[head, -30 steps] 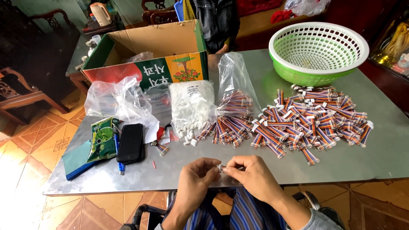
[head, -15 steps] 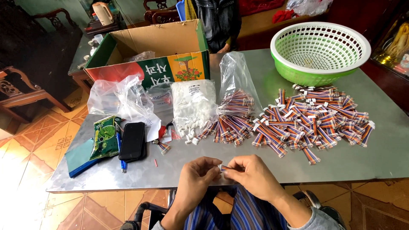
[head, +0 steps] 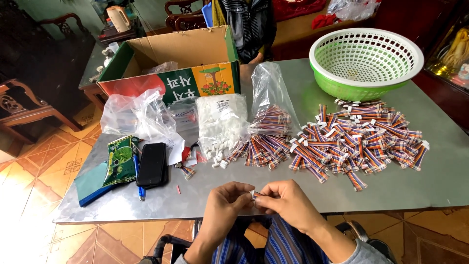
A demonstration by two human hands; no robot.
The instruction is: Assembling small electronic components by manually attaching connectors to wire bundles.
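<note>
My left hand (head: 225,204) and my right hand (head: 288,202) meet at the near edge of the metal table (head: 415,190). Between their fingertips they pinch one small striped ribbon cable with a white connector (head: 254,195). A large heap of the same multicoloured cable pieces (head: 359,139) lies to the right on the table. A smaller batch (head: 261,149) spills from a clear bag (head: 270,105) in the middle. A clear bag of small white connectors (head: 221,122) stands left of it.
A green plastic basket (head: 365,61) sits at the far right. An open cardboard box (head: 176,68) stands at the back left, crumpled clear bags (head: 137,115) in front. A black phone (head: 152,165), green packet (head: 120,160), blue pen (head: 138,176) lie left. A person in a striped top (head: 249,24) is behind.
Both hands stay together at the table edge, fingers shifting slightly on the small cable. The view has tilted a little; nothing on the table has moved.
</note>
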